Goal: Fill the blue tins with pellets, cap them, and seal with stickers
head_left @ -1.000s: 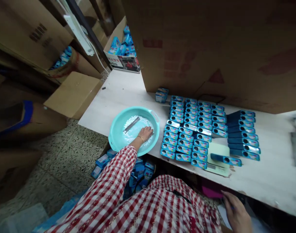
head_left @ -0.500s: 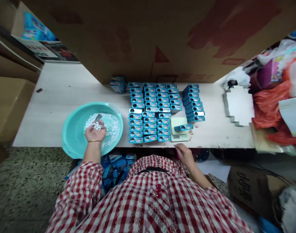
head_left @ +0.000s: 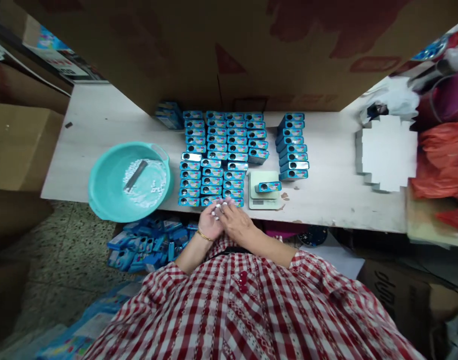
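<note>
My left hand (head_left: 209,226), with a gold bangle at its wrist, is cupped around small white pellets (head_left: 217,210) in front of the table edge. Over that palm lies my right hand (head_left: 236,224), its bent fingers among the pellets; their exact grip is partly hidden. Just beyond both hands stand rows of small blue tins (head_left: 211,190) with dark round windows on their ends. To the right, one blue tin (head_left: 269,187) rests on a pale kitchen scale (head_left: 264,204). A turquoise basin (head_left: 101,187) at the left holds more white pellets and a grey strip-like tool (head_left: 135,175).
A separate column of blue tins (head_left: 293,150) stands right of the rows. Behind them rises a large cardboard box (head_left: 199,60). Flat white card pieces (head_left: 388,152) and red plastic bags (head_left: 439,165) lie at the right. Below the table is a heap of blue packs (head_left: 146,247).
My left hand has left the basin with pellets and come to the front of my body. My right hand has moved left to meet it. The view has shifted slightly.
</note>
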### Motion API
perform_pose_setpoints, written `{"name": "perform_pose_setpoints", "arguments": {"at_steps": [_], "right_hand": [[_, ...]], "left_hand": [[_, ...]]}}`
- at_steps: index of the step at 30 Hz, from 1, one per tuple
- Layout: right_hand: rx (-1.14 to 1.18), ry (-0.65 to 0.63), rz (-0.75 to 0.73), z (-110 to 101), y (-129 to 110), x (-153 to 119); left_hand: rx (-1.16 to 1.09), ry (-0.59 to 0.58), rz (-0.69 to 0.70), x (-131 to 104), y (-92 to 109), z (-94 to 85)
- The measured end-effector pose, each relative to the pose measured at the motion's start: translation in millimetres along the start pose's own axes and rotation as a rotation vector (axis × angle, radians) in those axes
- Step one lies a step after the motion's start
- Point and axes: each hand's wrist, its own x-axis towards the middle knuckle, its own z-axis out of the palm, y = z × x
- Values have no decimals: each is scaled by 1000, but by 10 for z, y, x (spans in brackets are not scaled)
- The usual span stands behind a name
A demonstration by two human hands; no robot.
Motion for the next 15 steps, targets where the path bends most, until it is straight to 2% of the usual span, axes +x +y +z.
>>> {"name": "perform_pose_setpoints", "arguments": {"at_steps": [3,6,8,13,15], "right_hand": [[-81,-63,-1,97,188,-155],[-63,-39,2,115,433,-288],[14,41,35,62,610,-339],[306,340,156,-158,1087,-385],[292,374,229,-193,1265,-385]], "left_hand": [[6,-46,-81,87,-277,63],[30,-70,-114,185,-425,171],[39,-62,-100,256,-493,283],[50,-88,-64,371,-561,563],[53,-83,-53,365,-546,607]]}}
